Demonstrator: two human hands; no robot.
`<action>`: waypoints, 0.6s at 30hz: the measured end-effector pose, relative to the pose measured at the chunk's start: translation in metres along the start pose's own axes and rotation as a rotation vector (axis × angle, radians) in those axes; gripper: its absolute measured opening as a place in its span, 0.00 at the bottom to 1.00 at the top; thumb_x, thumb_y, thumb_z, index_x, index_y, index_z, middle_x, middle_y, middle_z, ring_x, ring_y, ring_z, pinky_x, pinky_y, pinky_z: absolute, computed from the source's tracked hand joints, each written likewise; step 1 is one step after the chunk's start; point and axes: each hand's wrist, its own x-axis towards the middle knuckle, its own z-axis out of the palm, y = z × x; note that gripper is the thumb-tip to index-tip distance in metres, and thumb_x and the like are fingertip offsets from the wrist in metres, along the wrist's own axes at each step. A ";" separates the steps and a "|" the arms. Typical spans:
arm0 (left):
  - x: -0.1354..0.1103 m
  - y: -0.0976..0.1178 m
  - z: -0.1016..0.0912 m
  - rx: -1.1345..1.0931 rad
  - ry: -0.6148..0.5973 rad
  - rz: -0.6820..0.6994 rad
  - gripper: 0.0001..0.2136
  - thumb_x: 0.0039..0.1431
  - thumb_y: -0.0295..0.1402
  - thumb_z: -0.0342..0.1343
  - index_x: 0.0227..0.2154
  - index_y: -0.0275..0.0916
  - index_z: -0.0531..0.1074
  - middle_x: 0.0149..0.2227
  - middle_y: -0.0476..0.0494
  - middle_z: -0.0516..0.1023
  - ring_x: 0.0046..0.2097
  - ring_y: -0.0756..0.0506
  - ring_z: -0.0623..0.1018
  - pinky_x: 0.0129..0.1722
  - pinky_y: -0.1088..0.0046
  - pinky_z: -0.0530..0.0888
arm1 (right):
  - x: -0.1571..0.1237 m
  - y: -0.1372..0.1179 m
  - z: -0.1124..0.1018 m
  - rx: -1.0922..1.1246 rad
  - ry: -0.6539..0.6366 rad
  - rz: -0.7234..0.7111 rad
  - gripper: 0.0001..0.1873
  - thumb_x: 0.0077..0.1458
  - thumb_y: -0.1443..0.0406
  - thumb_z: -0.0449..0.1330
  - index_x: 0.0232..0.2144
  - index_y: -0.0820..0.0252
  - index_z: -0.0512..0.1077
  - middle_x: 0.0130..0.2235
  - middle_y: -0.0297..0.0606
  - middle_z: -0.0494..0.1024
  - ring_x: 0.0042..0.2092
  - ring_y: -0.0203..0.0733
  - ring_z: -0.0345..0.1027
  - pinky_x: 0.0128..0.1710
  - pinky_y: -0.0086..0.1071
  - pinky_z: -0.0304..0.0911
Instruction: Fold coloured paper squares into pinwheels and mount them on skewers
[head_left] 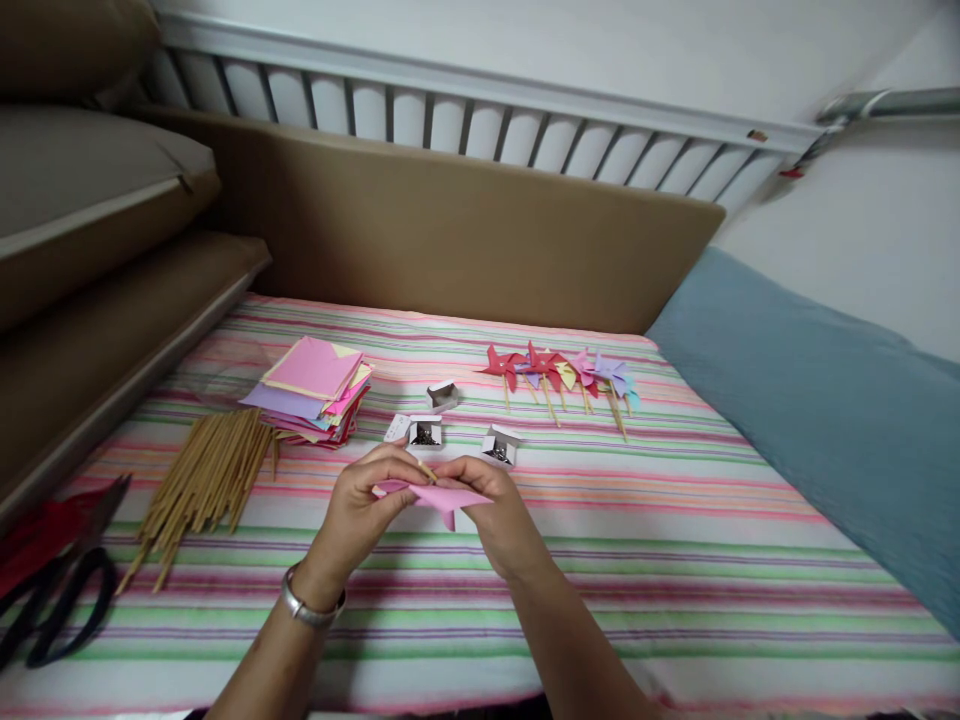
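Observation:
A pink paper pinwheel is held between my two hands over the striped cloth. My left hand pinches its left side, thumb below and fingers above. My right hand closes on the right side, its fingertips near the middle. A thin wooden stick pokes up between the fingers of both hands; most of its length is hidden. Just beyond the hands sit small white boxes: one box and another box hold small metal pieces, while a third box lies farther back.
A stack of coloured paper squares lies left, beside a pile of wooden sticks. Black-handled scissors rest at the far left near something red. Several finished pinwheels lie at the back right. Brown cushions border the left side.

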 end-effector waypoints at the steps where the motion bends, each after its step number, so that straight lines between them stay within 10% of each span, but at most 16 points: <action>1: 0.000 0.000 0.000 -0.004 0.003 -0.007 0.02 0.50 0.29 0.61 0.28 0.42 0.77 0.30 0.45 0.79 0.35 0.46 0.76 0.54 0.58 0.64 | 0.000 0.000 0.000 0.002 0.000 -0.001 0.04 0.44 0.65 0.64 0.26 0.60 0.74 0.23 0.32 0.74 0.24 0.33 0.63 0.25 0.27 0.58; 18: 0.001 0.003 0.001 -0.055 0.016 -0.091 0.04 0.48 0.26 0.61 0.26 0.42 0.78 0.29 0.48 0.79 0.35 0.47 0.76 0.56 0.60 0.61 | 0.000 0.000 0.002 -0.044 0.009 -0.046 0.03 0.45 0.65 0.62 0.25 0.59 0.73 0.22 0.30 0.73 0.21 0.32 0.63 0.22 0.26 0.57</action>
